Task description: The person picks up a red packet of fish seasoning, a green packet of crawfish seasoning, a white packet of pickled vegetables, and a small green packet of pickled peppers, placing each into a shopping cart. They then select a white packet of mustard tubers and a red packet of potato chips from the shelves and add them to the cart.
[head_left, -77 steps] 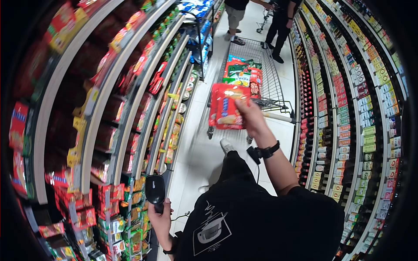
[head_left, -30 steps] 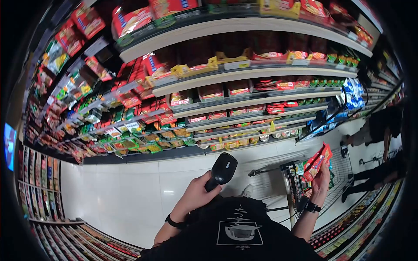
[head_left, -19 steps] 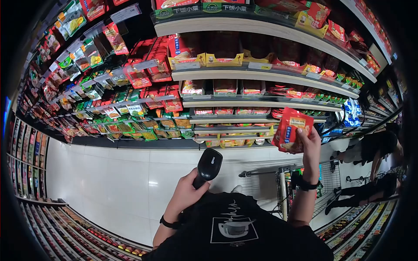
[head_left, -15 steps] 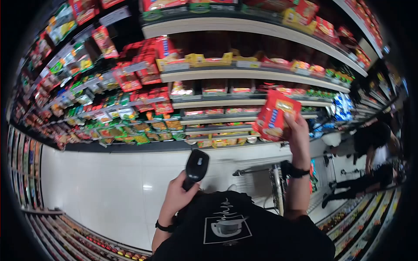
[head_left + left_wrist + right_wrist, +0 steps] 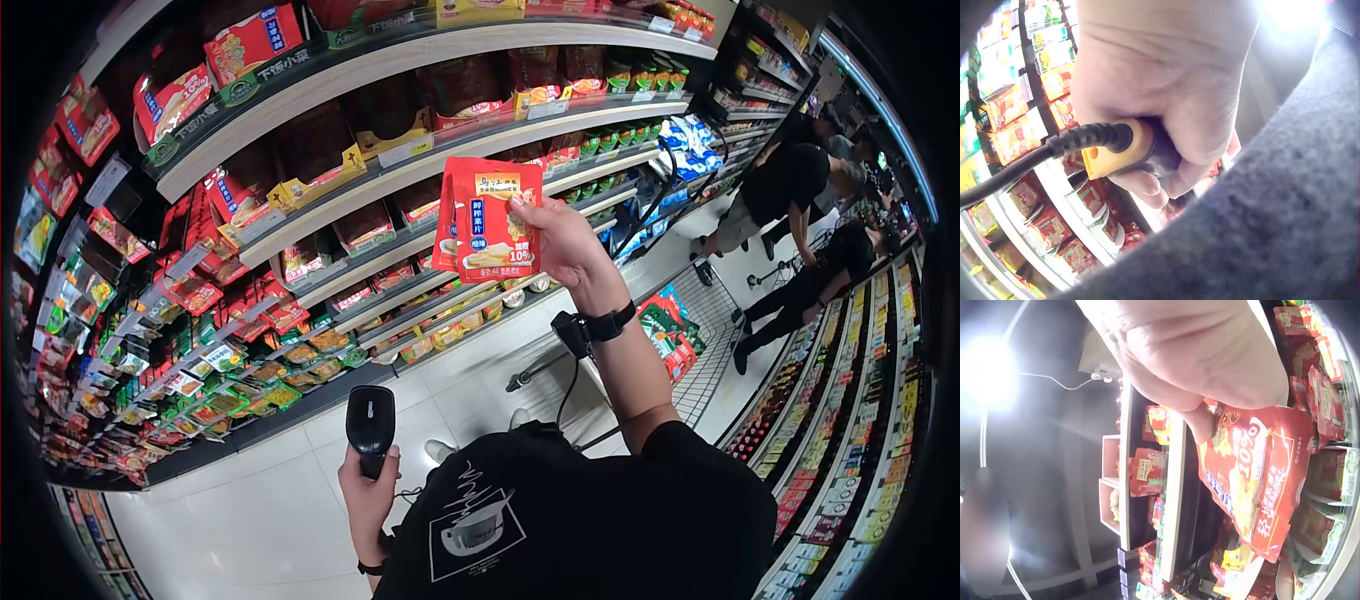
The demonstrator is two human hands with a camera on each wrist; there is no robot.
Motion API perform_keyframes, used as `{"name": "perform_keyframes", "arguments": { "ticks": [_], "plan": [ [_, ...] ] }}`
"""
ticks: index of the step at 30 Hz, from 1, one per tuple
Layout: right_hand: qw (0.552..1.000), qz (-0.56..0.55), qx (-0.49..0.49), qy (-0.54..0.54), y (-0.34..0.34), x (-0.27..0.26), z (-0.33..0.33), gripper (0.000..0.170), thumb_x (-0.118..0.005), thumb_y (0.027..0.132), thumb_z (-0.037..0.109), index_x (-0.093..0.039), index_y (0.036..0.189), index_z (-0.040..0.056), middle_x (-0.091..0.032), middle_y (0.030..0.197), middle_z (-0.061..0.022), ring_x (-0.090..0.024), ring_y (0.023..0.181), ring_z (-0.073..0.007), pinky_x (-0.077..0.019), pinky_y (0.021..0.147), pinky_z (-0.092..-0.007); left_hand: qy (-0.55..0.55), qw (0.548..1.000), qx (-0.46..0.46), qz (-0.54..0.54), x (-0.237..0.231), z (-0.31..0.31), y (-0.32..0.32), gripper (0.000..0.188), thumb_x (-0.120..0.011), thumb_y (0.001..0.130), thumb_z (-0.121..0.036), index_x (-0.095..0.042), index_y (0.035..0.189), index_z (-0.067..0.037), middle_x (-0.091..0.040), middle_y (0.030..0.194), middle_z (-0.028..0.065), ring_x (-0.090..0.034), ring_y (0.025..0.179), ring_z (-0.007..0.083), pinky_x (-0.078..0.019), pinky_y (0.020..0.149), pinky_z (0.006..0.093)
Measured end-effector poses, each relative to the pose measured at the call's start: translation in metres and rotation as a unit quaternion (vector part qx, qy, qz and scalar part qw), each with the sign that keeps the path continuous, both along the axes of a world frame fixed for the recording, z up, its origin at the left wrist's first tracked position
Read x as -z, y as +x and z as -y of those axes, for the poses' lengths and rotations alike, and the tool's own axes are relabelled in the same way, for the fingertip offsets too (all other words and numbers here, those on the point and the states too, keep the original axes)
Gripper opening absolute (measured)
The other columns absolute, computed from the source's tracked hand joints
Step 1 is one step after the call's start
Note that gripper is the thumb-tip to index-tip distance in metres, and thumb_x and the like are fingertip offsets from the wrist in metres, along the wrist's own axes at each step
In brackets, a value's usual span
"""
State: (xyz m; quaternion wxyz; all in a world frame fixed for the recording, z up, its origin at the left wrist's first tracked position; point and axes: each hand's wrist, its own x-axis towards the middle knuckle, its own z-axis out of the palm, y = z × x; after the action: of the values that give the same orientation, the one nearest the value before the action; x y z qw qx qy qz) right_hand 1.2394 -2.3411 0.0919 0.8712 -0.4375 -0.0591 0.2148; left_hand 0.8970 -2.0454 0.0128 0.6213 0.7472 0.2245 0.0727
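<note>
My right hand [image 5: 568, 243] pinches red food packets [image 5: 497, 222] by their right edge, thumb on the printed front, held up before the shelves; at least two overlap. The right wrist view shows the same red packet [image 5: 1254, 469] hanging from the right hand [image 5: 1204, 356]. Lower down, my left hand [image 5: 368, 492] grips the handle of a black handheld scanner [image 5: 371, 420], its head pointing up. In the left wrist view the left hand [image 5: 1160, 81] wraps round the handle, whose yellow end [image 5: 1119, 150] has a black cable coming out.
Shelves [image 5: 330, 120] of red packets curve across the front and left. A wire cart [image 5: 705, 345] with several packets stands at the right, beyond my right forearm. People in dark clothes [image 5: 800, 185] stand past it. Another stocked shelf [image 5: 850, 420] runs along the right side.
The view has turned, and the right hand with the packets has moved left and up, the printed front now facing the camera. The scanner has shifted left and lower, still in the left hand.
</note>
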Motion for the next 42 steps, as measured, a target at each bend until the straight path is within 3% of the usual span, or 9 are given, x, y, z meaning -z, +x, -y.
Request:
{"name": "perform_keyframes", "arguments": {
  "ticks": [14, 21, 26, 32, 33, 36, 42],
  "plan": [
    [0.999, -0.02, -0.001, 0.025, -0.001, 0.002, 0.002, 0.033, -0.067, 0.111, 0.017, -0.064, 0.134, -0.0053, -0.077, 0.124, -0.019, -0.08, 0.109, -0.028, -0.0679, 0.096, -0.0482, -0.008, 1.0, -0.006, -0.015, -0.004, 0.003, -0.002, 0.027, -0.083, 0.099, -0.015, -0.069, 0.117, 0.0, -0.075, 0.089, 0.0059, -0.067, 0.064, 0.0112, -0.054, 0.059, 0.0276],
    [1.0, 0.015, 0.004, -0.005, 0.0, 0.011, 0.003, 0.036, -0.067, 0.111, 0.021, -0.063, 0.139, -0.0014, -0.077, 0.126, -0.0112, -0.077, 0.115, -0.0239, -0.0637, 0.102, -0.0451, 0.018, 1.0, 0.012, -0.012, -0.009, 0.005, 0.004, 0.026, -0.083, 0.1, -0.012, -0.069, 0.119, -0.001, -0.07, 0.079, 0.0005, -0.066, 0.067, 0.0075, -0.0558, 0.062, 0.0271],
    [0.999, 0.012, 0.043, -0.007, 0.002, 0.024, 0.006, 0.032, -0.061, 0.114, 0.018, -0.061, 0.141, 0.0013, -0.077, 0.126, -0.0107, -0.078, 0.109, -0.021, -0.0652, 0.097, -0.0407, 0.016, 1.0, 0.012, 0.0, -0.008, -0.002, -0.001, 0.025, -0.083, 0.099, -0.011, -0.071, 0.119, -0.003, -0.069, 0.078, -0.0012, -0.061, 0.069, 0.0058, -0.0493, 0.063, 0.0261],
    [1.0, -0.005, 0.011, -0.012, -0.003, 0.031, 0.011, 0.03, -0.062, 0.114, 0.018, -0.062, 0.139, 0.0012, -0.077, 0.124, -0.0109, -0.08, 0.104, -0.0214, -0.0667, 0.093, -0.0399, 0.023, 1.0, 0.002, 0.01, 0.004, -0.006, -0.007, 0.026, -0.084, 0.097, -0.013, -0.072, 0.119, -0.004, -0.068, 0.078, -0.0031, -0.057, 0.069, 0.0048, -0.0472, 0.063, 0.0257],
    [0.999, -0.014, 0.033, -0.017, 0.0, 0.036, 0.008, 0.032, -0.056, 0.116, 0.022, -0.057, 0.14, 0.0005, -0.078, 0.12, -0.0151, -0.082, 0.099, -0.026, -0.0722, 0.08, -0.0502, 0.022, 1.0, 0.001, 0.012, 0.004, -0.006, -0.007, 0.026, -0.084, 0.097, -0.013, -0.072, 0.119, -0.004, -0.068, 0.078, -0.0032, -0.057, 0.069, 0.0047, -0.0471, 0.063, 0.0256],
    [0.999, -0.014, 0.03, -0.042, -0.002, 0.039, 0.006, 0.032, -0.056, 0.116, 0.023, -0.058, 0.138, 0.0004, -0.078, 0.118, -0.0151, -0.082, 0.098, -0.0254, -0.0721, 0.081, -0.05, 0.019, 1.0, -0.003, 0.015, 0.002, -0.007, -0.008, 0.026, -0.084, 0.098, -0.013, -0.072, 0.119, -0.005, -0.067, 0.077, -0.0033, -0.056, 0.069, 0.0045, -0.0467, 0.063, 0.0254],
    [0.998, -0.009, 0.042, -0.047, -0.004, 0.036, -0.002, 0.029, -0.057, 0.116, 0.021, -0.061, 0.136, 0.0014, -0.079, 0.117, -0.013, -0.082, 0.096, -0.0221, -0.0693, 0.085, -0.0411, 0.012, 1.0, -0.005, 0.006, 0.001, -0.009, -0.009, 0.025, -0.084, 0.098, -0.012, -0.072, 0.118, -0.005, -0.066, 0.077, -0.0035, -0.055, 0.069, 0.0042, -0.0466, 0.063, 0.0252]
  ]
}}
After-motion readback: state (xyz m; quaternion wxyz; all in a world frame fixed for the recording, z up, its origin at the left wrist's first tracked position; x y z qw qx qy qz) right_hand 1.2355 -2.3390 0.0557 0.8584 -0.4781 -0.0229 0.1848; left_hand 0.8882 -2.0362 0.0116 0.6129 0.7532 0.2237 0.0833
